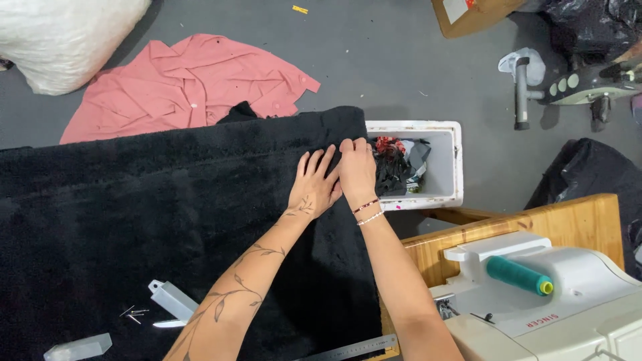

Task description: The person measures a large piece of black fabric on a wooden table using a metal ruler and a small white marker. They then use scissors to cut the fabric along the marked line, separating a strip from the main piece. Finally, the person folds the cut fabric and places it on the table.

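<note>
A large black fleece fabric (pixel 134 220) is spread over a table and fills the left and middle of the head view. My left hand (pixel 313 184) lies flat on it near its right edge, fingers stretched apart. Right beside it, my right hand (pixel 356 167) pinches the fabric's edge with bent fingers. Both hands touch each other at the fabric's far right corner.
A white box (pixel 447 164) with dark scraps stands on the floor past the fabric. A pink shirt (pixel 187 83) lies on the grey floor. A white sewing machine (pixel 568 307) with a teal thread spool (pixel 518 275) sits at right. Scissors (pixel 170 304), pins and a metal ruler (pixel 354 349) lie near me.
</note>
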